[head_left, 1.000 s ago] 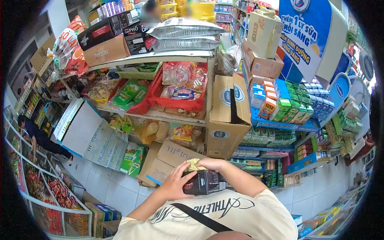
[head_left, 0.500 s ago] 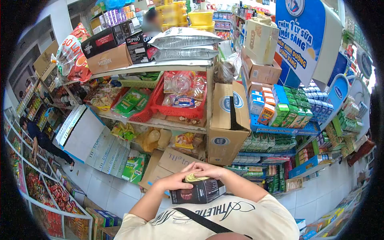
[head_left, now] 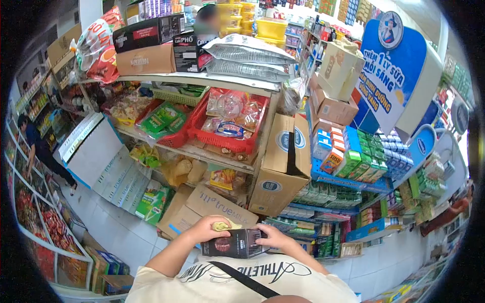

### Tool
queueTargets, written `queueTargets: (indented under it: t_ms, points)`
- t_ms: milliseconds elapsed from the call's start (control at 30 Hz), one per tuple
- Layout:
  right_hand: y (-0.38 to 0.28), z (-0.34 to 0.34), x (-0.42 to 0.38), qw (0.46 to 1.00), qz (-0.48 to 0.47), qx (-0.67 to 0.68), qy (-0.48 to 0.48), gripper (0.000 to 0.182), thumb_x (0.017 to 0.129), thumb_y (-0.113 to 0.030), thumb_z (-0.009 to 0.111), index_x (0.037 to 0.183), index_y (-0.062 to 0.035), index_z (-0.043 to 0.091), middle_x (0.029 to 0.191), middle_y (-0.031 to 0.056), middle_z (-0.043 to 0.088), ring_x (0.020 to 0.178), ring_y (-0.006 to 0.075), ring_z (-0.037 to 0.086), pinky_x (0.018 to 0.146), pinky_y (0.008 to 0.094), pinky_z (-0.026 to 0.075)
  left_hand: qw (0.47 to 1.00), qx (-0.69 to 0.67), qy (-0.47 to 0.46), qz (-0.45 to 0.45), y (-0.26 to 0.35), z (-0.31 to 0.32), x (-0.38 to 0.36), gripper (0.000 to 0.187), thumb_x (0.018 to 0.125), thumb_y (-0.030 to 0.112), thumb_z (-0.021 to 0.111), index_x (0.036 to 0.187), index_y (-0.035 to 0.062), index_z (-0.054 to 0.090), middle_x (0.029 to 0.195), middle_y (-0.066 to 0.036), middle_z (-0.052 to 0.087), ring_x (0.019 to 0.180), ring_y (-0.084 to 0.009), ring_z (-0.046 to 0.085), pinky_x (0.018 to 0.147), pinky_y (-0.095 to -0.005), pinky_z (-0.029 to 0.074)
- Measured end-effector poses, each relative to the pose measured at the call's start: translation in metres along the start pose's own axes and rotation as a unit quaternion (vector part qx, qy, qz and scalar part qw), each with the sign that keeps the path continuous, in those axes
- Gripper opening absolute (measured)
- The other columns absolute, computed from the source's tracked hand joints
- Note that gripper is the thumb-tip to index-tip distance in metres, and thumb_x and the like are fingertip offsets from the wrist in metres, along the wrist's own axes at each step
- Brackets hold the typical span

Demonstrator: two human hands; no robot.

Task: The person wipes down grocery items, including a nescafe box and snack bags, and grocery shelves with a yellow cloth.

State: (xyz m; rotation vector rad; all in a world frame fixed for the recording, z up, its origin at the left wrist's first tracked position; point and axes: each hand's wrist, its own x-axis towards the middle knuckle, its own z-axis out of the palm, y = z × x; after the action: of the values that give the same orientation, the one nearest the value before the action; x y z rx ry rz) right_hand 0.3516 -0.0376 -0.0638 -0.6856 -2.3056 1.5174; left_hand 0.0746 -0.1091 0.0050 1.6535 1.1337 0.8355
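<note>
A dark box [head_left: 236,243] with a round reddish-brown picture is held close to the chest, low in the middle of the view. My left hand [head_left: 211,229] grips its left end and also holds a crumpled yellowish cloth or wrapper [head_left: 221,225] against the top edge. At the right end, my right hand [head_left: 271,236] has its fingers on the box's upper corner. Just beyond the hands lies a large brown carton [head_left: 214,206] with "true milk" printing.
Ahead is a shelf [head_left: 177,81] bearing coffee boxes and silvery bags, with a red basket [head_left: 222,141] below. A tall carton [head_left: 268,189] stands to its right, beside milk racks. A person [head_left: 40,146] leans at the far left; another person [head_left: 206,25] is behind the shelf.
My hands have moved apart: the right one has gone from the box's top to its right end. The cloth or wrapper now sits by my left hand. The whole view has shifted and tilted.
</note>
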Motion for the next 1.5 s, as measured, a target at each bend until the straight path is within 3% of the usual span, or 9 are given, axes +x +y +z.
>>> queueTargets:
  t_ms: [300,400,500,767,867,1033,1267,1367,1500]
  points:
    - [0.027,0.017,-0.003,0.994,0.002,0.075,0.082,0.034,0.076,-0.026,0.063,0.096,-0.0002,0.054,0.091,0.0140,0.057,0.086,0.0224,0.054,0.078,0.0326,0.042,0.975,-0.160,0.035,-0.149,-0.129,-0.007,-0.059,0.031,0.090,0.032,0.050,0.112,0.0104,0.057,0.104,-0.004,0.060,0.094,-0.0145,0.055,0.082,-0.0293,0.044]
    - [0.024,0.023,-0.010,0.990,0.023,0.093,0.099,0.036,0.076,-0.025,0.061,0.101,-0.0003,0.052,0.097,0.0165,0.056,0.092,0.0267,0.054,0.082,0.0349,0.042,0.889,-0.370,0.129,-0.237,-0.154,0.054,-0.070,0.041,0.092,0.036,0.044,0.121,0.0081,0.052,0.114,-0.008,0.057,0.102,-0.0157,0.054,0.089,-0.0302,0.043]
    - [0.028,0.030,-0.009,0.991,0.010,-0.001,0.132,0.048,0.082,-0.042,0.054,0.106,-0.0004,0.049,0.096,0.0119,0.053,0.090,0.0222,0.051,0.080,0.0322,0.041,0.862,-0.462,0.067,-0.195,-0.172,0.078,-0.055,0.048,0.093,0.035,0.041,0.128,0.0033,0.044,0.122,-0.010,0.053,0.110,-0.0181,0.051,0.097,-0.0326,0.040]
    - [-0.024,0.032,0.033,0.946,-0.014,0.082,0.313,0.046,0.082,-0.017,0.050,0.124,0.0001,0.041,0.116,0.0213,0.049,0.109,0.0359,0.047,0.097,0.0376,0.033,0.768,-0.601,0.195,-0.103,-0.072,0.037,-0.036,0.076,0.086,0.065,0.025,0.135,0.0078,0.036,0.139,-0.008,0.037,0.129,-0.0226,0.030,0.109,-0.0417,0.014]
    - [-0.016,0.020,0.037,0.964,-0.088,0.004,0.251,0.059,0.077,-0.025,0.061,0.125,-0.0001,0.039,0.119,0.0195,0.049,0.113,0.0334,0.045,0.099,0.0378,0.032,0.812,-0.546,0.204,-0.032,-0.061,0.024,-0.031,0.073,0.087,0.063,0.026,0.134,0.0078,0.037,0.137,-0.008,0.040,0.128,-0.0229,0.033,0.109,-0.0432,0.016]
    - [-0.055,0.016,0.023,0.955,-0.216,-0.128,0.159,0.138,0.039,-0.046,0.087,0.140,-0.0039,0.004,0.138,0.0253,0.023,0.125,0.0423,0.027,0.103,0.0467,0.027,0.798,-0.553,0.238,-0.033,-0.064,0.000,-0.015,0.054,0.095,0.048,0.029,0.130,0.0089,0.043,0.125,-0.008,0.051,0.115,-0.0216,0.047,0.100,-0.0368,0.033]
    - [-0.034,0.031,0.031,0.961,-0.184,-0.059,0.199,0.140,0.041,-0.030,0.089,0.139,-0.0045,-0.008,0.132,0.0268,0.029,0.121,0.0401,0.036,0.101,0.0447,0.030,0.867,-0.418,0.256,-0.095,-0.005,-0.017,0.001,0.061,0.093,0.053,0.026,0.130,0.0070,0.042,0.126,-0.005,0.051,0.116,-0.0181,0.045,0.102,-0.0365,0.029]
    - [-0.039,0.021,0.034,0.959,-0.113,-0.211,0.153,0.133,0.043,-0.025,0.086,0.138,-0.0010,-0.003,0.130,0.0206,0.034,0.118,0.0346,0.040,0.102,0.0413,0.028,0.889,-0.339,0.301,0.066,-0.012,-0.011,-0.001,0.066,0.092,0.055,0.026,0.130,0.0028,0.041,0.131,-0.009,0.043,0.125,-0.0212,0.036,0.105,-0.0345,0.023]
    - [-0.020,0.048,0.051,0.957,-0.108,0.148,0.224,0.120,0.052,-0.033,0.081,0.138,0.0024,0.004,0.132,0.0161,0.034,0.124,0.0267,0.034,0.105,0.0376,0.023,0.921,-0.090,0.345,0.157,0.019,-0.020,-0.019,0.086,0.081,0.063,0.047,0.132,-0.0047,0.034,0.135,-0.020,0.031,0.128,-0.0281,0.030,0.105,-0.0366,0.021]
